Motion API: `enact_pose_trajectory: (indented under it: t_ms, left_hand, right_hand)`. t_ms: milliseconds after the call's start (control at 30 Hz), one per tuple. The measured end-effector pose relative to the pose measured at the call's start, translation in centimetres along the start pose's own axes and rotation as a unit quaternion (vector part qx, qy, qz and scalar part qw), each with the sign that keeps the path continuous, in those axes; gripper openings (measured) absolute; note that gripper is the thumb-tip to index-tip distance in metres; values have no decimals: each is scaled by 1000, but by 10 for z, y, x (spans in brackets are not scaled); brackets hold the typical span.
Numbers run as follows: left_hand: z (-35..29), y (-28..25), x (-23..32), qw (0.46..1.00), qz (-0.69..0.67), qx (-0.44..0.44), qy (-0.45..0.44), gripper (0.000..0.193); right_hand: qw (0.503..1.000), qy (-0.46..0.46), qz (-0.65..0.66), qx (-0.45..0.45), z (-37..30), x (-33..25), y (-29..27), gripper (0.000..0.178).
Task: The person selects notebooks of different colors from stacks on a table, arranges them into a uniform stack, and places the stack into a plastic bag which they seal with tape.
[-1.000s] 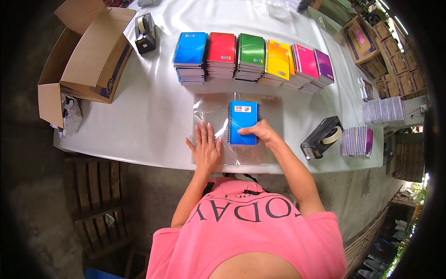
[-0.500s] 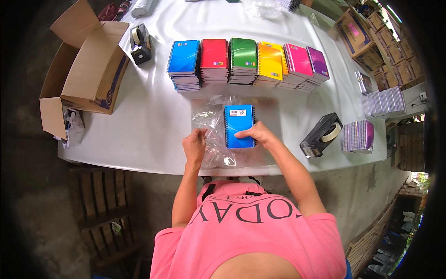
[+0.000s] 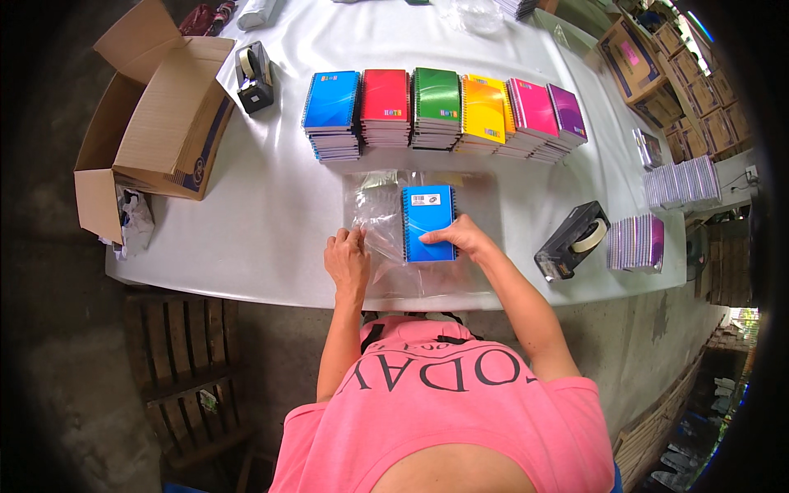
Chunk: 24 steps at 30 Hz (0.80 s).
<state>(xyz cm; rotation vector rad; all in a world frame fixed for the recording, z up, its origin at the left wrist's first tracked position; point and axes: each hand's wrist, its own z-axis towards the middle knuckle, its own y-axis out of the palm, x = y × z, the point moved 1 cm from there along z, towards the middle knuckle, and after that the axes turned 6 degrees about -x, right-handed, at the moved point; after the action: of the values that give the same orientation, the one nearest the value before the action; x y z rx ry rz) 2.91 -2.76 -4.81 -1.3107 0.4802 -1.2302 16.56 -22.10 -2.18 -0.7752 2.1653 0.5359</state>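
A blue spiral notebook (image 3: 429, 218) with a white label at its top lies upon clear plastic film (image 3: 382, 263) near the table's front edge. My right hand (image 3: 465, 238) grips its right side, thumb across the cover and the other fingers mostly hidden. At the film's left edge, my left hand (image 3: 347, 256) has bent fingers closed on the plastic. Beyond them stand stacks of spiral notebooks in a row: blue (image 3: 332, 99), red (image 3: 386, 94), green (image 3: 436, 94), yellow (image 3: 483, 111), pink (image 3: 534, 107) and purple (image 3: 567, 111).
An open cardboard box (image 3: 160, 115) stands at the left, with a black tape dispenser (image 3: 255, 78) beside it. Another tape dispenser (image 3: 571, 242) sits to the right, by a row of purple notebooks (image 3: 634, 244). Further right are more notebooks (image 3: 682, 182) and stacked cartons (image 3: 629, 62).
The plastic film beside the notebook has been drawn flatter, and my left hand has turned its back upward at the film's edge. My right hand keeps its grip on the notebook.
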Motion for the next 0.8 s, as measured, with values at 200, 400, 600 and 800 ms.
enact_pose_trajectory:
  t_ms: [200, 400, 600, 800]
  left_hand:
    - [6, -15, 12, 897, -397, -107, -160, 64]
    - [16, -12, 2, 913, -305, -254, -92, 69]
    - [38, -34, 12, 837, -367, -402, -46, 64]
    - [42, -35, 15, 817, -326, -471, 60, 75]
  right_hand:
    - [1000, -16, 8, -7, -3, -3, 2, 59]
    - [1000, -17, 8, -17, -7, -8, 4, 59]
    - [1000, -6, -4, -11, -1, -3, 0, 59]
    - [1000, -17, 0, -11, 3, -2, 1, 58]
